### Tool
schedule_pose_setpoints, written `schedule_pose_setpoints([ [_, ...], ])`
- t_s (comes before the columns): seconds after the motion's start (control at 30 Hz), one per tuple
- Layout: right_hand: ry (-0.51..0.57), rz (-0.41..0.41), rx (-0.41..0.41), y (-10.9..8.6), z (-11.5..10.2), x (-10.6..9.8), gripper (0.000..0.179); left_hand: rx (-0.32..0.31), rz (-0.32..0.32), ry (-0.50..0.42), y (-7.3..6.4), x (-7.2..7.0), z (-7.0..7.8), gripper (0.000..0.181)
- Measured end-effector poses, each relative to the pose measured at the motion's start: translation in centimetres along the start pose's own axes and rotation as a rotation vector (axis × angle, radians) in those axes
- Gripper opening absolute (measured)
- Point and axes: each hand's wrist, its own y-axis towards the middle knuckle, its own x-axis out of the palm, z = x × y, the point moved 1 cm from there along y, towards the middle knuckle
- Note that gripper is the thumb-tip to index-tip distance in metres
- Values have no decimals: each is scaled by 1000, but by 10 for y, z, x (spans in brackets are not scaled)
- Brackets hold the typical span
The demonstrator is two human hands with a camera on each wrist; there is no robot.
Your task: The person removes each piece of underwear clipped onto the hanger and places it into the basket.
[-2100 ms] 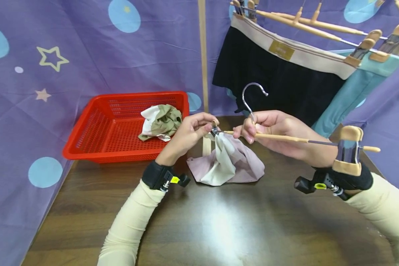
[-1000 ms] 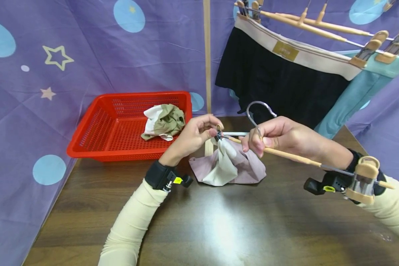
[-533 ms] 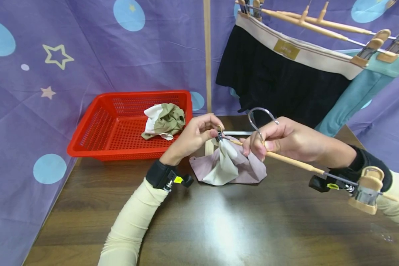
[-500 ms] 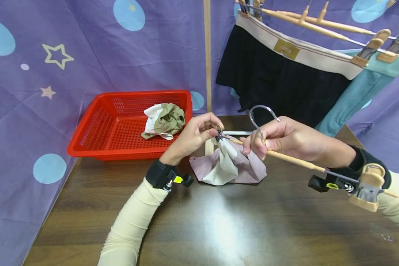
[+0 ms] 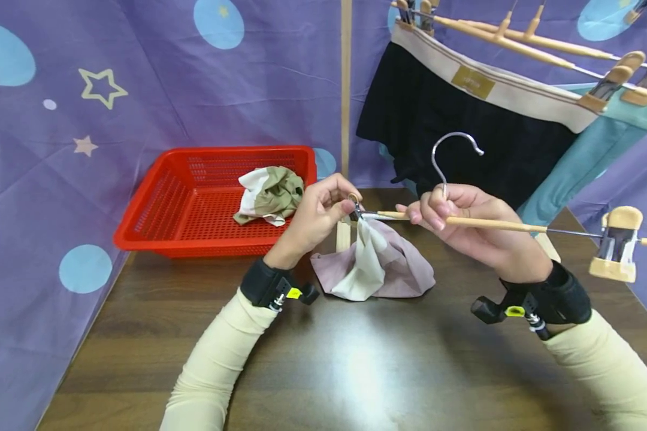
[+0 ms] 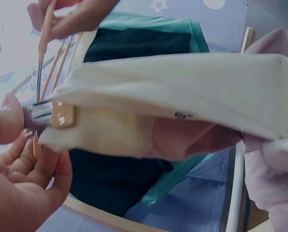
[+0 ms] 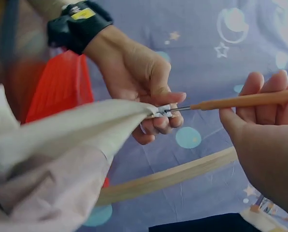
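Hanger [image 5: 496, 225] is held up to the right of the basket [image 5: 194, 244], with its hook upward. Left hand [image 5: 314, 220], just beside the basket, pinches the clip [image 6: 63, 114] on that end of the hanger. Pale tip of the cloth [image 5: 369, 266] is at this clip; I cannot tell how firmly it is caught. Right hand [image 5: 482, 242], farther from the basket, grips the hanger below its hook. Inside the basket lies one green-white garment [image 5: 275, 194]; black shorts [image 5: 437, 114] hang well to its right.
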Motion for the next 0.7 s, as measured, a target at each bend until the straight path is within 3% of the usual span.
schedule_pose_setpoints([
  [0.2,240,17,-67,-2,12,-3,25,-17,118,21,0,6,4,6],
  [0.43,421,73,-60,-4,16,-5,24,-48,140,57,0,4,5,4],
  [0.57,464,74,-49,-4,19,-7,24,-11,139,108,0,0,7,5],
  [0.7,436,30,-59,-1,21,-9,26,36,139,147,0,-3,13,6],
])
